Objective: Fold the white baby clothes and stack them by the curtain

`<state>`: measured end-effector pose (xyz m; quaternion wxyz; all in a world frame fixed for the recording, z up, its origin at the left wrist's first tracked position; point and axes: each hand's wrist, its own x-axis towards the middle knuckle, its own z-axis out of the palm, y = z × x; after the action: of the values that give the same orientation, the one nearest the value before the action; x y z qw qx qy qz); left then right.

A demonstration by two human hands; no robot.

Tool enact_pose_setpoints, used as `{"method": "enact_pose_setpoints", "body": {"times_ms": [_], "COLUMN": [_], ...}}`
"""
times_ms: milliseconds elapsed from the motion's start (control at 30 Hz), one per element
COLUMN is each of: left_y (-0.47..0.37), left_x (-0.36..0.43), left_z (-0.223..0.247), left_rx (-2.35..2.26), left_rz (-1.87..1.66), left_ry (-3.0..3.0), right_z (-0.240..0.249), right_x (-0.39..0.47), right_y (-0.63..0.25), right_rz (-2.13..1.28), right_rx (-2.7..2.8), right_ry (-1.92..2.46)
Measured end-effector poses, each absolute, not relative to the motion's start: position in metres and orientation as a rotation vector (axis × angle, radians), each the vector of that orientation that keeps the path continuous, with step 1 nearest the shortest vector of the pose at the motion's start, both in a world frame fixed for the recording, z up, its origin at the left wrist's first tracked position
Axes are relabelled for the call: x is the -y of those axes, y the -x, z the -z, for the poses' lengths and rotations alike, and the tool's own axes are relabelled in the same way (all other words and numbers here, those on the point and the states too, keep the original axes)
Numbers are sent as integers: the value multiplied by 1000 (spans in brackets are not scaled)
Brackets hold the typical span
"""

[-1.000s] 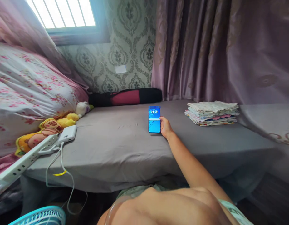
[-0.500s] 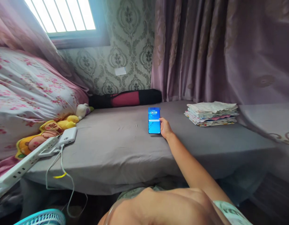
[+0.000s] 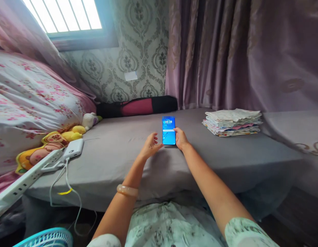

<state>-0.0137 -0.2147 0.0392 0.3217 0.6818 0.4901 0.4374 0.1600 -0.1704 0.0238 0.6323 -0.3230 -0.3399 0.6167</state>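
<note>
A smartphone [image 3: 168, 135] with a lit blue screen reading 08:08 is held upright above the grey sheet, near the middle of the view. My right hand [image 3: 181, 139] grips its right edge, thumb at the front and the other fingers hidden behind. On the opposite side is my left hand [image 3: 150, 145], fingers apart and curved, its thumb reaching to the phone's lower left corner. Whether that thumb touches the phone I cannot tell. A pale bangle [image 3: 127, 190] circles my left forearm.
The grey-sheeted bed [image 3: 110, 171] lies before me. Folded cloths [image 3: 232, 122] are stacked at right. A black and red long bag [image 3: 138, 106] rests against the wall. At left are a power strip [image 3: 30, 178], a white power bank [image 3: 73, 148], cables and plush toys [image 3: 40, 154]; a blue basket [image 3: 45, 238] stands below.
My left arm has swung from across my body out to the phone's left side, with the hand opened. My right hand keeps holding the phone in nearly the same place.
</note>
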Motion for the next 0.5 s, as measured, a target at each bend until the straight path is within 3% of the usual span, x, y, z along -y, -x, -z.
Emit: {"method": "enact_pose_setpoints", "body": {"times_ms": [167, 500], "left_y": [3, 5], "left_x": [203, 200], "left_z": [1, 9], "left_rx": [-1246, -1265], "left_rz": [-991, -1107], "left_ry": [-2016, -2002], "right_z": [-24, -27], "right_x": [171, 174], "right_y": [-158, -150], "right_rz": [-1417, -1461], "right_rx": [819, 838], "right_ry": [719, 710]}}
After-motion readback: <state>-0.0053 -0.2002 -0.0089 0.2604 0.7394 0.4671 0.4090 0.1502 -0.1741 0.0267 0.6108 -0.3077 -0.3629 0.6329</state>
